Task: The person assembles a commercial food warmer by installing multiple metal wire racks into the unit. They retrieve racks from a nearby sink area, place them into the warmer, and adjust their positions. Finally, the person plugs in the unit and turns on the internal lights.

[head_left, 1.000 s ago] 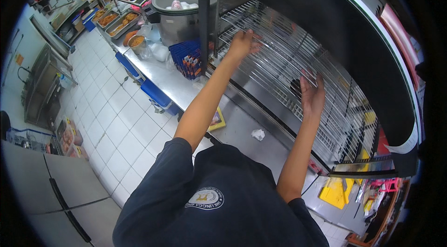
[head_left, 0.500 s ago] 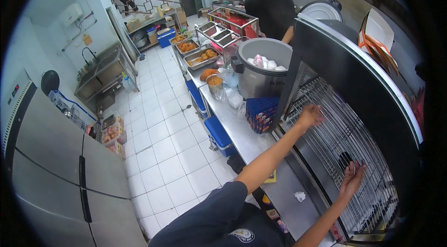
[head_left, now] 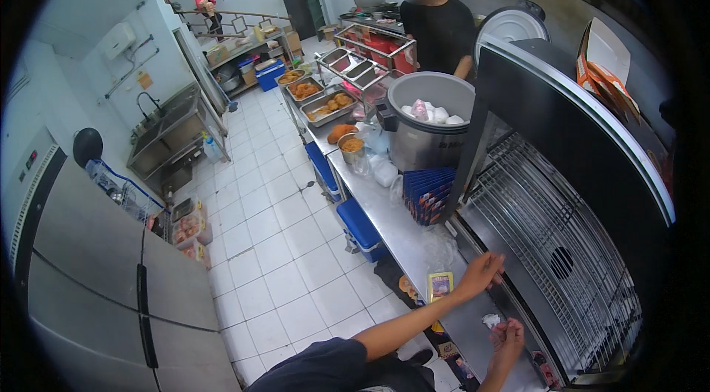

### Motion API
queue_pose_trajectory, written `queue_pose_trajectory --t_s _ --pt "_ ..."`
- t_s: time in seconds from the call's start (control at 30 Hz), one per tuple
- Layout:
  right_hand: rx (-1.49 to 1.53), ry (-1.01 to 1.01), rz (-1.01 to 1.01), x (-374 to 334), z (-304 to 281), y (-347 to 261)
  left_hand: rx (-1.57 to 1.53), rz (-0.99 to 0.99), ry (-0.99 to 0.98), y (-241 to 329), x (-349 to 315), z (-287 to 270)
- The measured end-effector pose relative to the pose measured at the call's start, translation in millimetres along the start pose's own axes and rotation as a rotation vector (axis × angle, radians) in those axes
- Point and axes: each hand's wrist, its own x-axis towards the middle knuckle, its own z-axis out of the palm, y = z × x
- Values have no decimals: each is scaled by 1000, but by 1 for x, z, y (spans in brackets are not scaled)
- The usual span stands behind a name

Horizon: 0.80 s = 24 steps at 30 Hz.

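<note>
My left hand (head_left: 481, 276) hangs over the steel counter in front of a warming cabinet, its fingers loosely bent and apart, holding nothing I can see. Closer to me, my right hand (head_left: 507, 340) is raised with half-curled fingers and shows nothing in its grasp. A crumpled white tissue (head_left: 490, 320) lies on the counter just beside the right fingertips. Inside the cabinet are curved wire racks (head_left: 547, 237), and both hands are apart from them. A yellow-edged packet (head_left: 440, 285) rests on the counter near my left wrist.
A large grey pot (head_left: 429, 137) holding white wrapped bundles stands on the counter (head_left: 384, 223), beside folded blue cartons (head_left: 430, 196). Trays of fried food (head_left: 329, 106) lie farther off. A co-worker (head_left: 440, 29) stands behind them. Blue coolers (head_left: 361, 229) sit below; a steel fridge (head_left: 89, 266) is left.
Both hands have drawn back from the wire racks toward me, down to the counter's near side. The view has shifted slightly. The tissue stays on the counter.
</note>
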Motion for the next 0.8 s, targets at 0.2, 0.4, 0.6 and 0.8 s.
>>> queue_pose_trajectory --t_s 0.2,0.4,0.6,0.8 --pt "-110 -171 190 -17 -14 24 329 -16 14 -111 -144 -44" --pt "-222 -382 169 -25 -27 18 897 -516 -35 -251 -274 -138" --pt "-195 -532 151 -24 -84 43 1041 -1002 127 -351 -362 -191" --pt "-214 -482 279 -27 -118 77 1096 -634 -180 -355 -352 -135"
